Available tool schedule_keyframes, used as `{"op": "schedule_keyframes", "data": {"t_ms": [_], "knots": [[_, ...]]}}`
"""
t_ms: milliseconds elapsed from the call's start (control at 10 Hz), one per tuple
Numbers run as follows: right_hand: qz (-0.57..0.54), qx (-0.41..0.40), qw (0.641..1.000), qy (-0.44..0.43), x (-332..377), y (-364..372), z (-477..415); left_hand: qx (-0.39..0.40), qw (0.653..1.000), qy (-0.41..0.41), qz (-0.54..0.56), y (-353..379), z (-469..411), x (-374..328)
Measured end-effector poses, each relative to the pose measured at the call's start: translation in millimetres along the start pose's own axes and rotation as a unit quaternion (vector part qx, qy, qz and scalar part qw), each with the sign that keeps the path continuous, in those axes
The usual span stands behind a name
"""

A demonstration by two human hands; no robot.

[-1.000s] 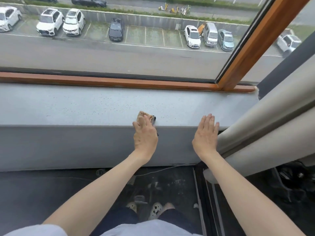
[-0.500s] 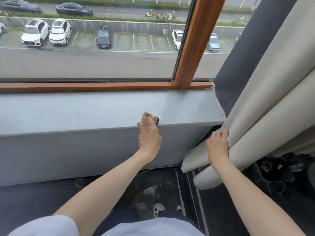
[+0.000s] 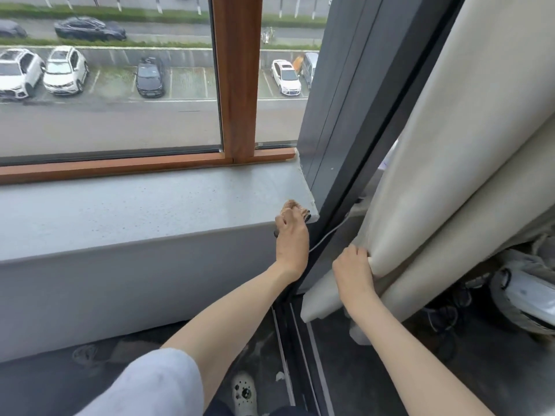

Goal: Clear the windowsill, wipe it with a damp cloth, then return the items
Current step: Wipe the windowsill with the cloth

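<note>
Beside the windowsill (image 3: 135, 208) — curtain (image 3: 450, 175) in right hand (image 3: 354, 271), cloth (image 3: 292, 204) in left hand (image 3: 292, 238).

upper-floor room, windowsill (image 3: 135, 205), curtain (image 3: 450, 175), car park (image 3: 120, 76) below

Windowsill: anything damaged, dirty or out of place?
Dark specks dot the windowsill. The left hand holds the cloth at its right end; the right hand grips the curtain, pulling it aside. Nothing spilled or broken.
</note>
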State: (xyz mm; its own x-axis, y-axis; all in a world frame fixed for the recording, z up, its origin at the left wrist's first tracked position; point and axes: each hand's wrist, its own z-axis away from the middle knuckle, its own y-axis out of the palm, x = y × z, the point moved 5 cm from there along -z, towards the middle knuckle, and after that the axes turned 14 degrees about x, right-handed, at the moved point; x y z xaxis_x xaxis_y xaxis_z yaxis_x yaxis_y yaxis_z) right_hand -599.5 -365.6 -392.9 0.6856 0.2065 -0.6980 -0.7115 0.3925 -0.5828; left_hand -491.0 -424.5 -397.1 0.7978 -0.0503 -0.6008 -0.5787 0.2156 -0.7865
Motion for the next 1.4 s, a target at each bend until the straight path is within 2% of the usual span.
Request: {"op": "schedule_keyframes", "data": {"t_ms": [200, 300, 400, 500, 600, 700, 800, 900, 1000, 1100, 1200, 1300, 1400], "knots": [[0.007, -0.013, 1.000, -0.013, -6, 22, 8, 0.018, 0.995, 0.002, -0.099, 18, -3, -18], [0.024, -0.026, 0.999, -0.015, -1, 23, 11, 0.081, 0.951, 0.047, -0.295, 28, -4, -21], [0.023, -0.040, 0.999, -0.021, 8, 13, 12, 0.112, 0.882, 0.180, -0.421, 49, 10, -4], [0.012, -0.036, 0.999, -0.019, 16, 5, 12, 0.200, 0.872, 0.213, -0.392, 60, 34, 28], [0.019, -0.042, 0.999, -0.023, 23, 3, 12, 0.231, 0.912, 0.119, -0.318, 57, 48, 68], [-0.002, -0.028, 0.998, -0.058, 35, -5, 11, 0.209, 0.954, 0.061, -0.206, 39, 58, 97], [0.000, 0.004, 0.998, -0.060, 47, -19, 14, 0.172, 0.980, -0.029, -0.099, 11, 64, 118], [0.004, 0.027, 0.996, -0.085, 52, -24, 21, 0.156, 0.982, -0.093, 0.055, -10, 75, 125], [-0.081, 0.092, 0.982, -0.140, 71, -34, 21, 0.153, 0.923, -0.180, 0.303, -22, 95, 153], [-0.280, 0.170, 0.921, -0.208, 111, -55, 20, 0.116, 0.864, -0.200, 0.447, -51, 131, 181], [-0.446, 0.139, 0.845, -0.260, 145, -89, 27, 0.081, 0.844, -0.199, 0.491, -82, 167, 203], [-0.572, 0.142, 0.731, -0.344, 175, -128, 48, 0.042, 0.827, -0.192, 0.527, -106, 208, 231], [-0.649, 0.231, 0.600, -0.407, 205, -165, 82, 0.016, 0.784, -0.160, 0.600, -121, 251, 259]]}}
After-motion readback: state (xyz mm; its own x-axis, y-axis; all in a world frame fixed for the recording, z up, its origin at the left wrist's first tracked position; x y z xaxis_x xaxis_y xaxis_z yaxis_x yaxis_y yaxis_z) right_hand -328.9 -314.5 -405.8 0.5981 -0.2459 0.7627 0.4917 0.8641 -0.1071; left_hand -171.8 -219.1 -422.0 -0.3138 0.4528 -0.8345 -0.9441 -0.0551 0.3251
